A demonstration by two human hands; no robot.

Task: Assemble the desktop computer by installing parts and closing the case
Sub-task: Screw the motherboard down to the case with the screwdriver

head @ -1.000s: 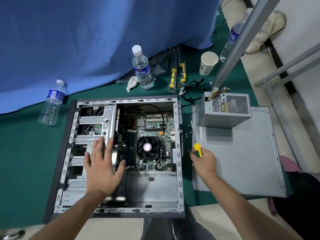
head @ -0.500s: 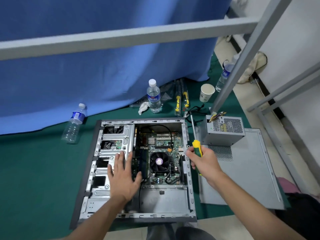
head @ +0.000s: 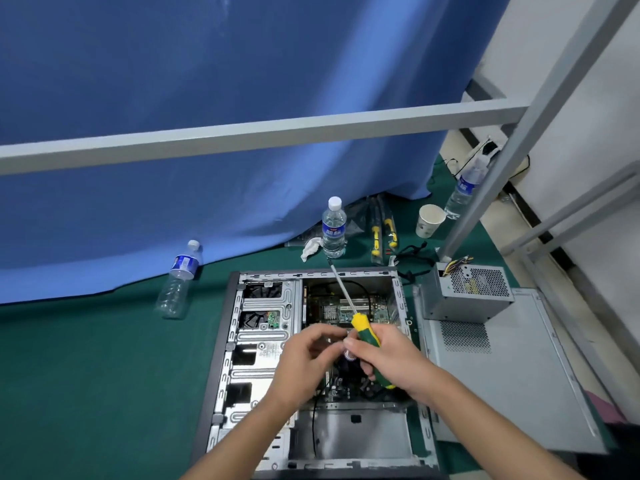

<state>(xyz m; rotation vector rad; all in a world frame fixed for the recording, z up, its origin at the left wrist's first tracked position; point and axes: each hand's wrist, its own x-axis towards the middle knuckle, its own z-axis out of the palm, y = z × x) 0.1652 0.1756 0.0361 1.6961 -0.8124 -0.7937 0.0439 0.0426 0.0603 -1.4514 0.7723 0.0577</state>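
Observation:
The open computer case [head: 227,372] lies flat on the green mat, and its motherboard [head: 349,308] shows in the upper right bay. My right hand [head: 394,363] grips the yellow-green handle of a screwdriver [head: 363,329] above the board, with the shaft pointing up and away to the left. My left hand [head: 304,362] hovers over the drive cage. Its curled fingertips meet my right thumb beside the handle, and I cannot see whether they pinch anything. The hands hide the CPU fan. The power supply [head: 467,296] sits outside the case on the grey side panel [head: 519,382].
Water bottles stand or lie behind the case [head: 334,230], to its left [head: 178,282] and far right [head: 464,188]. A paper cup [head: 427,220] and packaged screwdrivers [head: 381,230] sit by the blue curtain. A grey metal bar [head: 242,136] and post [head: 485,188] cross above.
My left hand lifted off the drive cage and curled toward my right hand. My right hand carried the screwdriver left over the motherboard. The camera tilted up.

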